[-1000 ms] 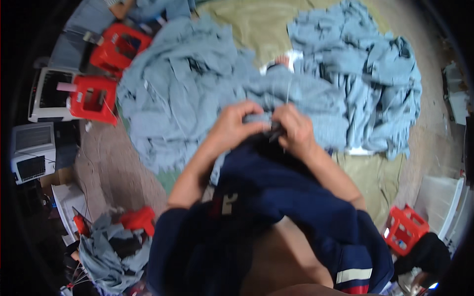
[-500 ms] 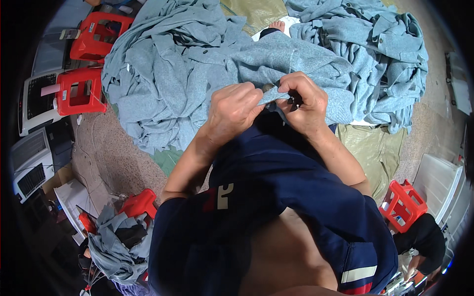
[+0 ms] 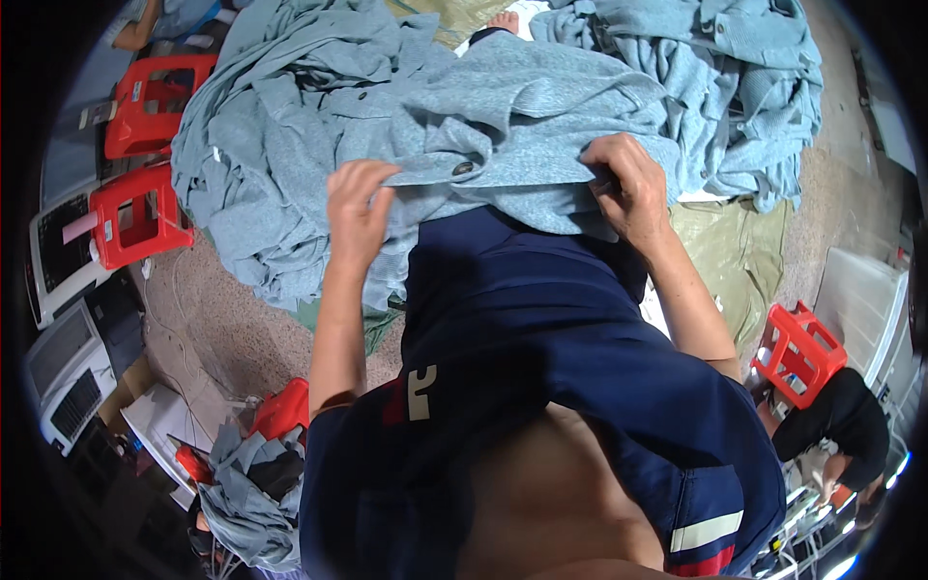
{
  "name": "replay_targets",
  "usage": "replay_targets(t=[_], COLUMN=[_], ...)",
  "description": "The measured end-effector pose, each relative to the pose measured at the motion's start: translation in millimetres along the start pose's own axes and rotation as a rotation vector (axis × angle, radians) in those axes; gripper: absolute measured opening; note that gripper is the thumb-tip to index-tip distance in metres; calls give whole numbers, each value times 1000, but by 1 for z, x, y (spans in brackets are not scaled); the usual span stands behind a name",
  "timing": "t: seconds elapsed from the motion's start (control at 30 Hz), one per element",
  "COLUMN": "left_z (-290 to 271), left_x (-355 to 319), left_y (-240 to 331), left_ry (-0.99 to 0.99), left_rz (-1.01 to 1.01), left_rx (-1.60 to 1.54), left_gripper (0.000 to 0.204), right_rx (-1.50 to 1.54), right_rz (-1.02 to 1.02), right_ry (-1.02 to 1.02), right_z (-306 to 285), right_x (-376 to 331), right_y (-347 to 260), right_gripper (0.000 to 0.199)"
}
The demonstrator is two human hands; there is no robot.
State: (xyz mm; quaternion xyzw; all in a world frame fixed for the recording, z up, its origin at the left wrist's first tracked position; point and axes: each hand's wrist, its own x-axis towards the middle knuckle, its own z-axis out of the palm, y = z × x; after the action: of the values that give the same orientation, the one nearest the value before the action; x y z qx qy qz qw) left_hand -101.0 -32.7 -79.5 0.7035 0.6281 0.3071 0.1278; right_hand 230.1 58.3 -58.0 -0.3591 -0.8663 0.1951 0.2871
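A light blue knitted cardigan (image 3: 541,121) lies across my lap, its button band pulled nearly straight between my hands. One dark round button (image 3: 463,168) shows on the band, nearer the left side. My left hand (image 3: 358,208) pinches the band's left end between thumb and fingers. At the other end my right hand (image 3: 633,188) is closed on the edge, fingers curled. Something dark shows under those right fingers, too hidden to name.
Heaps of similar blue knitwear lie left (image 3: 280,164) and right (image 3: 754,87). Red stools (image 3: 145,217) stand at the left, another red stool (image 3: 802,353) at lower right near a crouching person (image 3: 841,416). An olive plastic sheet (image 3: 735,261) covers floor at right.
My hands have moved apart from close together, left hand leftward and right hand slightly right. The button band is now stretched out between them, with its button in view.
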Motion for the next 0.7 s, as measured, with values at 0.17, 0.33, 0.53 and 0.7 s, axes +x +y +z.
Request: replay_targets(t=[0.17,0.33,0.53,0.7], left_z=[-9,-16,-52,-35], left_x=[-1,-3,40,66], left_y=[-18,-38,56,106], left_ry=[143,31,-234,-358], left_rz=[-156,-673,-680,-462], left_rx=[7,-630,-1356,-1257], left_gripper=[14,12,21,24], right_rx=[201,265,293,257], right_rz=[67,-118,-263,-360], right_ry=[151,325,389,346], right_z=[-1,-1,-10,-7], right_x=[-8,-7,8,21], right_y=[-5,-12,-28,-37], right_gripper=[33,26,26,27])
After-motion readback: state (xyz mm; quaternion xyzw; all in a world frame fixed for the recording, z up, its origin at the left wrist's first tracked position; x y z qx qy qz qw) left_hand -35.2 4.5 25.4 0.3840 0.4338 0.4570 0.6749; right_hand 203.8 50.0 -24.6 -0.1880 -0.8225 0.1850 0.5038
